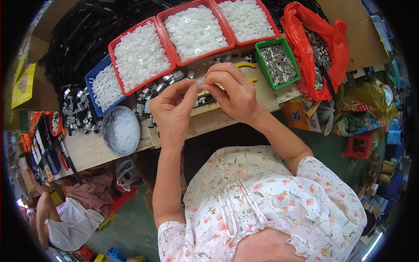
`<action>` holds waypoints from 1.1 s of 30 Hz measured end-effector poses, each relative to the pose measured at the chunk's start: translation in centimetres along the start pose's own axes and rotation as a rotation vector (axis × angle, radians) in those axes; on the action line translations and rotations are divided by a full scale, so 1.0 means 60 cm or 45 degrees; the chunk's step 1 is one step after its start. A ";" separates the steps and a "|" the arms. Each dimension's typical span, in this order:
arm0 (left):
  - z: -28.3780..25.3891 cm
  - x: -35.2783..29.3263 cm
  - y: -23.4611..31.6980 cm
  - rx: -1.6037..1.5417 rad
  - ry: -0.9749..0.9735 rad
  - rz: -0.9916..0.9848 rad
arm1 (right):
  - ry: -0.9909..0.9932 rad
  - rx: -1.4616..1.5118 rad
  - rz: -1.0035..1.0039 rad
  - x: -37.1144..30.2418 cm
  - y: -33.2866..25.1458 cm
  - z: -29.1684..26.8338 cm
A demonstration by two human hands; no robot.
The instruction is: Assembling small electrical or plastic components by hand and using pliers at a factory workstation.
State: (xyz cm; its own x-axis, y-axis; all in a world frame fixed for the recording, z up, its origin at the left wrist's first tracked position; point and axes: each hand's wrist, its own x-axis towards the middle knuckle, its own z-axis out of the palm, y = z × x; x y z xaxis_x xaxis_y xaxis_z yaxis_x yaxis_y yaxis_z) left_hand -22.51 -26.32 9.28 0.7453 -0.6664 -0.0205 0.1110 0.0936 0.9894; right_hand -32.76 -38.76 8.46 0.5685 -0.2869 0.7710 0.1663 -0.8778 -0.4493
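Observation:
My left hand (pixel 173 107) and my right hand (pixel 235 95) meet above the front of the wooden workbench (pixel 257 97). Thumbs and forefingers of both are pinched around a tiny whitish plastic piece (pixel 200 86), mostly hidden by the fingertips. Below them, partly covered by my right hand, lies a dark strip with pale parts (pixel 204 101). Silver metal fittings (pixel 150 96) are heaped beside my left hand. Yellow tool handles (pixel 245 65) show just behind my right hand.
Red bins (pixel 171 65) of white plastic parts stand behind, near a blue bin (pixel 98 112), a metal bowl (pixel 104 139) and a green bin (pixel 284 84) of metal pins. A red bag (pixel 293 30) is at right. Another person (pixel 72 222) sits at lower left.

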 end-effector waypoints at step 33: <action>0.007 -0.018 -0.008 0.119 0.130 0.071 | -0.022 -0.286 -0.157 -0.015 0.001 0.002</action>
State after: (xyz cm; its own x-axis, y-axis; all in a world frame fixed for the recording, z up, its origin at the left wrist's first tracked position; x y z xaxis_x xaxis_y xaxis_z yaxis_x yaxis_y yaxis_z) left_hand -23.65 -25.97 8.91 0.8123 -0.5828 0.0248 0.0094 0.0557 0.9984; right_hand -33.20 -38.49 7.68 0.5691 -0.1673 0.8051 0.0530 -0.9696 -0.2390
